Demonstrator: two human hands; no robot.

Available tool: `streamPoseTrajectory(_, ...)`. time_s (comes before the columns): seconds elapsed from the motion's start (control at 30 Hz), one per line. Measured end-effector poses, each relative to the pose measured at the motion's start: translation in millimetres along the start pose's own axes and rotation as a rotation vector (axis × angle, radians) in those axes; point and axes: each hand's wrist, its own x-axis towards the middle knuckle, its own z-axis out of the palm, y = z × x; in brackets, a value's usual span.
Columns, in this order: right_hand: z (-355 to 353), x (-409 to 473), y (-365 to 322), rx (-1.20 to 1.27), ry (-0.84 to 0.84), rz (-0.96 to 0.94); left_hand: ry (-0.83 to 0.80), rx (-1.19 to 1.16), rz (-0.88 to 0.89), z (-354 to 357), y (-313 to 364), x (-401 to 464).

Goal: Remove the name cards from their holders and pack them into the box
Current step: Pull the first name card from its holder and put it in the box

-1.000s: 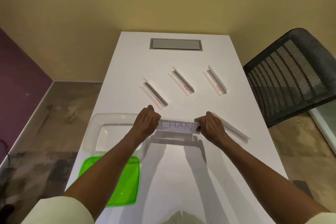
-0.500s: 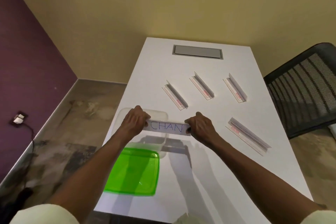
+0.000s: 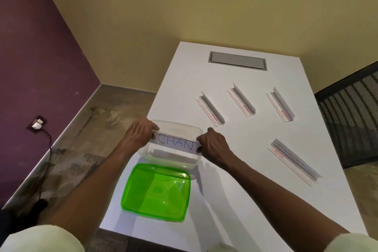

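Observation:
A white name card (image 3: 175,142) with blue letters "CHAN" is held flat over the clear plastic box (image 3: 180,161) near the table's left edge. My left hand (image 3: 139,135) pinches its left end and my right hand (image 3: 212,145) pinches its right end. A white strip lies on the box's floor under the card. Three clear holders (image 3: 210,111) (image 3: 242,100) (image 3: 280,107) lie in a row farther back. A fourth holder (image 3: 294,164) lies to the right of my right hand; whether the holders still contain cards is unclear.
The box's green lid (image 3: 156,192) lies just in front of the box. A grey cable hatch (image 3: 237,61) is set into the far end of the white table (image 3: 235,190). A black mesh chair (image 3: 351,116) stands at the right edge. Floor drops off left.
Both hands have carried the card leftward, away from the fourth holder, to a spot over the box. The camera has turned left as well.

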Motion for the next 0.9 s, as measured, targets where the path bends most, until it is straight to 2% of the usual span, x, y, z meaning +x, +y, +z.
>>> streamPoseTrajectory(0.27, 7, 20, -12, 0.005, -0.055, -0.027, -0.019, 0.007, -0.011, 3, -18, 5)
streamPoseTrajectory(0.4, 11, 26, -13, 0.012, -0.1, -0.039, -0.111, 0.018, -0.018, 12, -20, 11)
streamPoseTrajectory(0.6, 21, 33, -12, -0.005, -0.181, -0.05, -0.195, 0.178, 0.018, 24, -17, 19)
streamPoseTrajectory(0.8, 28, 39, -21, -0.127, -0.272, -0.145, -0.314, 0.443, 0.151, 39, -16, 22)
streamPoseTrajectory(0.9, 38, 42, -22, -0.156, -0.239, -0.196, -0.369, 0.524, 0.223, 45, -13, 24)
